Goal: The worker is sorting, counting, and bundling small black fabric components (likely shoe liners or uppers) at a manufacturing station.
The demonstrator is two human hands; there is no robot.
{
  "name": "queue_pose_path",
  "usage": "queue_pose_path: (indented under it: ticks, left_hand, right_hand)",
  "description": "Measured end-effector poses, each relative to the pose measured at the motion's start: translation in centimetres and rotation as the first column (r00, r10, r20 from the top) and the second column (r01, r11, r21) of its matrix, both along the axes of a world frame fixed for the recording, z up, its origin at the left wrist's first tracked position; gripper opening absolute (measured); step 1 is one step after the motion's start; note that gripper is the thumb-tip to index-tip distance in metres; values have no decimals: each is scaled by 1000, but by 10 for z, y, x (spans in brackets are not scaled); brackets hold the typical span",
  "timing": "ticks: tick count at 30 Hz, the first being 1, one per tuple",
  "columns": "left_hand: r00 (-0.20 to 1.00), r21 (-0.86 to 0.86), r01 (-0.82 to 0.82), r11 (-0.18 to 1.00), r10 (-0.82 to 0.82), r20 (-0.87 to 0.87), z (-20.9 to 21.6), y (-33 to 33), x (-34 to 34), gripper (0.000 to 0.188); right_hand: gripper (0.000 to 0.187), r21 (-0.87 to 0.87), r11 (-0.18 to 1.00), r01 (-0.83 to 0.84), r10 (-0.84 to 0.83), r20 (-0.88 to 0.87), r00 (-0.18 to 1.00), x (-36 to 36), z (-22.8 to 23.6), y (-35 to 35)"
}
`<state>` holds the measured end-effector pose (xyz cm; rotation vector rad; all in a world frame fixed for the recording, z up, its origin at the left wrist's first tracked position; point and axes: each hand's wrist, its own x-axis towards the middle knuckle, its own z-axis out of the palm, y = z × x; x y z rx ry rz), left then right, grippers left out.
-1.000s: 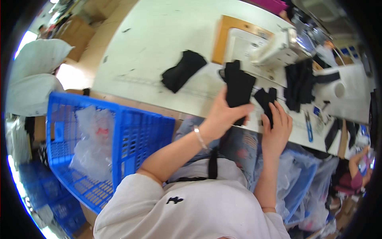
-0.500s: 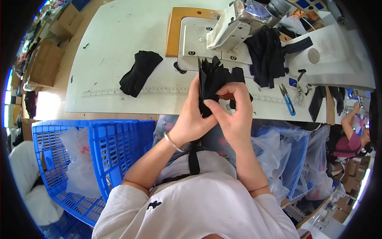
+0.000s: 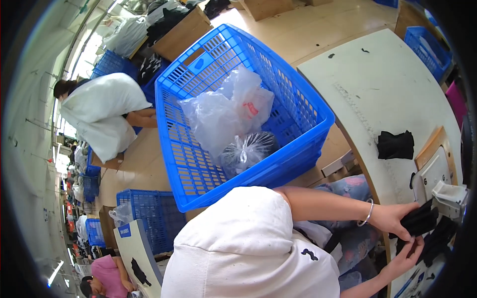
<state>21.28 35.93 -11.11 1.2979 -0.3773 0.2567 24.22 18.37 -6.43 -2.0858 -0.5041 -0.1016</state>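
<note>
Black fabric (image 3: 422,221) between both hands (image 3: 397,236)

Pale off-white worktable (image 3: 392,84): folded black fabric piece (image 3: 395,145) lying flat; white sewing machine (image 3: 442,186) at far right.

Matt black cloth (image 3: 420,221), glossy blue plastic crate (image 3: 208,99), crinkled clear plastic bags (image 3: 223,111), smooth pale tabletop (image 3: 392,84).

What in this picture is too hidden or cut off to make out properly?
- Head view: the sewing machine is cut off by the dark rim at the right.
- The right hand lies partly under the black fabric it holds with the left hand.
- The tied bag in the blue crate: contents too dark to tell.
</note>
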Motion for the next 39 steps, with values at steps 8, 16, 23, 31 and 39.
queue_pose_path:
  ticks: [8,16,23,31,39]
  left_hand:
    - [893,-385,57,921,-220,-393,36,46,-35,71]
    - [810,-623,115,774,-436,-392,38,41,-28,49]
    - [854,-573,66,817,-343,-391,34,31,-26,53]
    - [881,-543,66,837,-305,-362,39,31,-28,46]
    - [888,-386,111,916,-266,-376,34,34,-26,43]
  right_hand:
    - [22,84,978,189,-198,109,974,-23,6,61]
    - [16,87,994,67,-84,202,976,-32,27,56]
    - [47,-96,992,81,-30,443,896,-43,23,59]
    - [42,-116,993,-24,56,276,960,-40,30,57]
    - [30,79,997,-25,19,79,997,-38,29,47]
